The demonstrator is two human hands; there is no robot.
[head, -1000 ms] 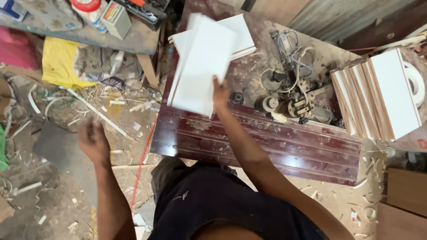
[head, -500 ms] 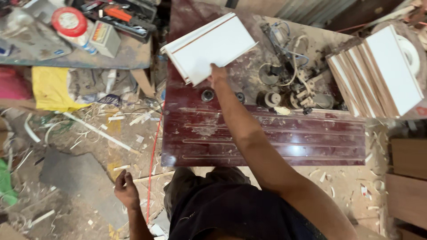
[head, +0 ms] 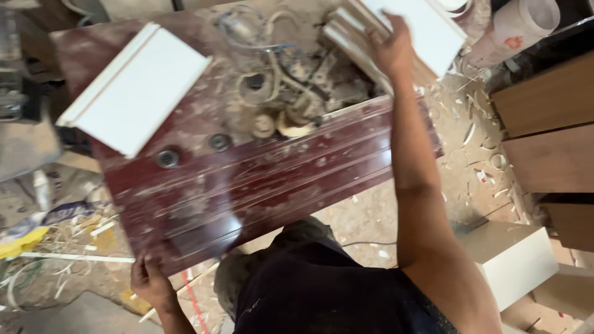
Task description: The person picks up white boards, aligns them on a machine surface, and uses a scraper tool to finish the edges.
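My right hand (head: 391,46) reaches to the far right of the dark red workbench (head: 260,179) and rests on a stack of white panels (head: 427,31), fingers over its near edge. My left hand (head: 150,281) grips the bench's near left corner. A second stack of white grooved panels (head: 139,86) lies at the bench's far left. A dusty power tool with its coiled cord (head: 284,93) sits in the middle of the bench among sawdust.
Brown wooden cabinets (head: 547,124) stand at the right, with a white board (head: 516,260) leaning below them. A pale bucket (head: 516,28) is at the top right. Wood shavings and scraps (head: 55,247) litter the floor at the left.
My right hand left the white panels at the left and moved across to the stack at the right. My left hand came up and took the bench's near corner. The view swung right.
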